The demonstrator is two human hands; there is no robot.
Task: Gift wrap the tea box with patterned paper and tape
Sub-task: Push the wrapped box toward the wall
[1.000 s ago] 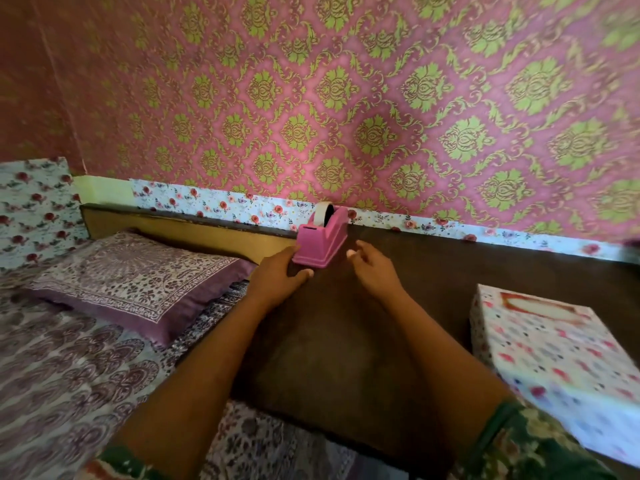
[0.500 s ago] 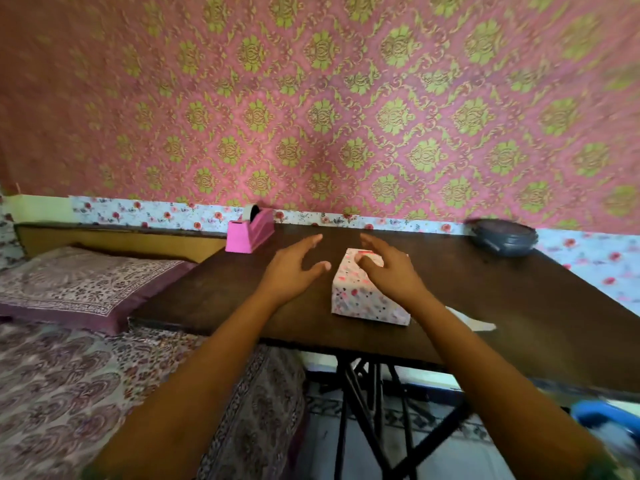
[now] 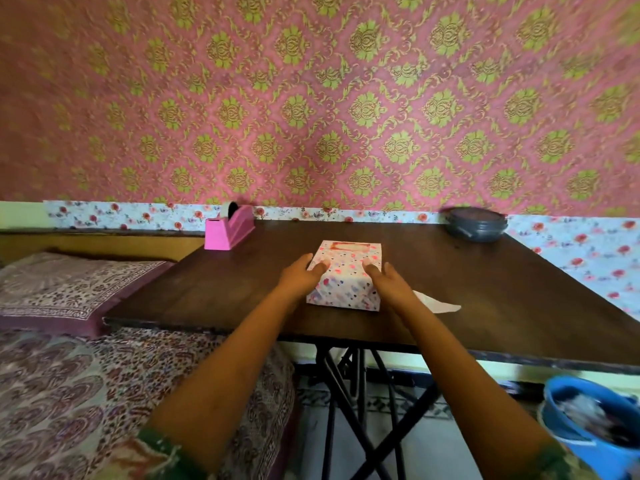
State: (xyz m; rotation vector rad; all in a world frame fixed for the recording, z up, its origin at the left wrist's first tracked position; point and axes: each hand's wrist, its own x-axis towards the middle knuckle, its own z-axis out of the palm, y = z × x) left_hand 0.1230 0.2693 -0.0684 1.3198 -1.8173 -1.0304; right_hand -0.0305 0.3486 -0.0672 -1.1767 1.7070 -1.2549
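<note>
L hand & R hand have dropped onto heart-patterned wrapped box, clasping its sides; pink plastic tape dispenser back-left, well apart; white paper scrap beside R wrist; dark wooden table front edge near box.

Dark wooden table on black crossed legs, front edge looks kinda worn. On top: a pink tape dispenser at the far left corner, a stack of dark grey dishes at the far right by the wall, the tea box wrapped in pink-and-blue spotted paper near the front middle, and a white paper scrap just right of it.
</note>
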